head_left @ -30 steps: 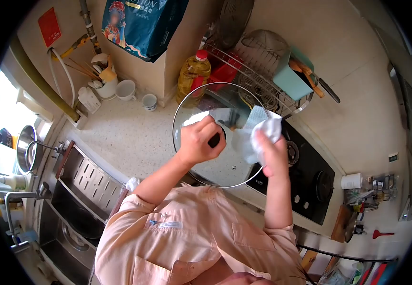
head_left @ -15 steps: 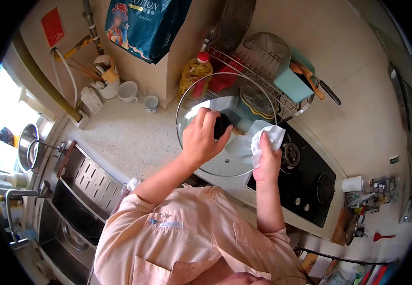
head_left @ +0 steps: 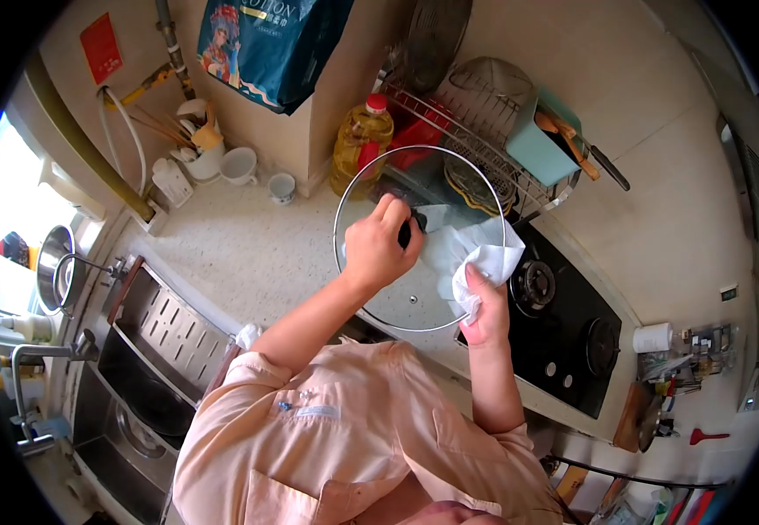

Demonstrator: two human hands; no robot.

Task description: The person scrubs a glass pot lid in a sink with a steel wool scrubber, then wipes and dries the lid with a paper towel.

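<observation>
My left hand [head_left: 375,247] is closed round the black knob [head_left: 407,231] of a clear glass lid [head_left: 390,306] with a thin metal rim. The lid is held up in front of my chest, above the counter. At its right side my right hand [head_left: 487,313] grips a crumpled white wipe [head_left: 493,261], thumb on top. The wipe lies against the lid's rim, and part of it shows through the glass. The fingers of my right hand are partly hidden behind the wipe and lid.
Beyond the lid stand an oil bottle [head_left: 364,140] and a wire rack [head_left: 476,118] with a green utensil box [head_left: 541,144]. A black gas stove [head_left: 563,337] is on the right, a steel sink [head_left: 121,437] on the left. Cups [head_left: 281,188] stand along the wall.
The lid has turned and tilted to a rounder view, its rim slightly lower. The wipe has spread wider over its right edge, and my right hand has shifted a little left and down.
</observation>
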